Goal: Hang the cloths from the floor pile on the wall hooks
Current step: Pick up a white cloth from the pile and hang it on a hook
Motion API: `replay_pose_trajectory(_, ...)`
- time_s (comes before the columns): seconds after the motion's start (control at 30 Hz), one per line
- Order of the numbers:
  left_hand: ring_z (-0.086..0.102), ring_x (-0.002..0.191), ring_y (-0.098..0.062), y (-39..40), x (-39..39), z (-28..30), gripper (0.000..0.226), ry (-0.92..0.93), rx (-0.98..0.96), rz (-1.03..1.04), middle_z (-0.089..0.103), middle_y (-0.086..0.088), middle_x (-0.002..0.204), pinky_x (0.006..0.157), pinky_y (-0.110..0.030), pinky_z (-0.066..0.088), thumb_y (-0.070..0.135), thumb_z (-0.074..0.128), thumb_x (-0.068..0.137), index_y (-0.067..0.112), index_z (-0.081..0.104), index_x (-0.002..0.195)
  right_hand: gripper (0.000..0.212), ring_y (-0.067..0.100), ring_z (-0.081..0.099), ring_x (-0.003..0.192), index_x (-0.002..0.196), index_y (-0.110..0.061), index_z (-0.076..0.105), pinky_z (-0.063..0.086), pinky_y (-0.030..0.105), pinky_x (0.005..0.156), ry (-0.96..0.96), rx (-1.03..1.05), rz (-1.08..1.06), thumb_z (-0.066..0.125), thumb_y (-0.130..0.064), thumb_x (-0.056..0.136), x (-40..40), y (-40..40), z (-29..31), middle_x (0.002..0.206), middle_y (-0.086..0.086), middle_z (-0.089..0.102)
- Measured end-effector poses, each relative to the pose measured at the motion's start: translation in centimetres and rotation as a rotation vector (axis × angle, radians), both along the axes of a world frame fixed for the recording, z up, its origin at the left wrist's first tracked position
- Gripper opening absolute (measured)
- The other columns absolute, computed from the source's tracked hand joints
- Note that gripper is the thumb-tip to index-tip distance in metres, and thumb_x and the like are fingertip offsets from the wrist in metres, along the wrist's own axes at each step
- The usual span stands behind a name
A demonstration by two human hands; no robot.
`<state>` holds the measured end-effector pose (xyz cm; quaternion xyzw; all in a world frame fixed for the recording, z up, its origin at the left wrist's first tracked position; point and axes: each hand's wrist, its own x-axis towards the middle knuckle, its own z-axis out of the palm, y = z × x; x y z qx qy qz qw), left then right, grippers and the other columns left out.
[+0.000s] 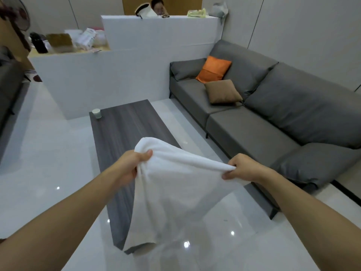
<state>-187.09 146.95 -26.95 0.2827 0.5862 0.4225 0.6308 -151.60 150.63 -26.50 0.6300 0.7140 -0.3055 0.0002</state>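
A white cloth [175, 184] was stretched between the two hands, held up in the air above the dark bench [125, 130] and the glossy floor [39, 173]. The left hand [130, 166] gripped one bunched upper corner, the thumb over the fabric; the right hand [242, 168] pinched the other end. The rest hung down below and between them. A grey sofa [273, 106] stood beyond the right hand.
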Motion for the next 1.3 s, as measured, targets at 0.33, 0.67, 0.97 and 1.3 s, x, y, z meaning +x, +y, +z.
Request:
replay_pose_trajectory(0.33, 0.074, 0.096, -0.024, -0.2, -5.1, -0.4, 0.028, -0.002, -0.002, 0.122, 0.075, -0.011, 0.111, 0.068, -0.031, 0.06, 0.011, 0.069, 0.091, 0.006, 0.067, 0.119, 0.08, 0.032, 0.065, 0.11, 0.123, 0.001, 0.065, 0.054, 0.042, 0.087, 1.167, -0.306, -0.478, 0.093, -0.039, 0.059, -2.7, 5.9, -2.8, 0.123, 0.017, 0.068)
replay_pose_trajectory(0.67, 0.07, 0.11, -0.022, -0.3, -4.6, -2.3, 0.044, 0.015, -0.012, 0.294, 0.074, -0.006, 0.118, 0.088, -0.037, 0.057, 0.043, 0.056, 0.1, 0.008, 0.064, 0.126, 0.046, 0.029, 0.067, 0.113, 0.128, -0.01, 0.062, 0.047, 0.047, 0.105, 1.087, -0.432, -0.388, 0.058, -0.042, 0.097, -3.5, 11.3, -3.4, 0.121, 0.01, 0.071)
replay_pose_trajectory(0.97, 0.068, 0.107, -0.019, 2.1, -4.8, -4.0, 0.027, 0.057, -0.007, 0.447, 0.073, -0.002, 0.116, 0.08, -0.031, 0.054, 0.031, 0.05, 0.105, 0.016, 0.063, 0.123, 0.041, 0.026, 0.07, 0.105, 0.121, -0.005, 0.064, 0.052, 0.042, 0.098, 0.933, -0.432, -0.373, 0.063, -0.038, 0.096, -7.0, 17.1, -5.0, 0.109, 0.008, 0.075)
replay_pose_trajectory(1.3, 0.065, 0.111, -0.026, 15.0, -17.6, -3.5, 0.038, 0.194, 0.02, 0.442, 0.067, -0.003, 0.126, 0.076, -0.038, 0.058, 0.039, 0.048, 0.105, 0.02, 0.058, 0.136, 0.04, 0.025, 0.068, 0.103, 0.119, -0.005, 0.065, 0.051, 0.043, 0.101, 0.869, -0.253, -0.436, 0.064, -0.037, 0.095, -20.0, 29.0, -4.0, 0.113, 0.007, 0.072)
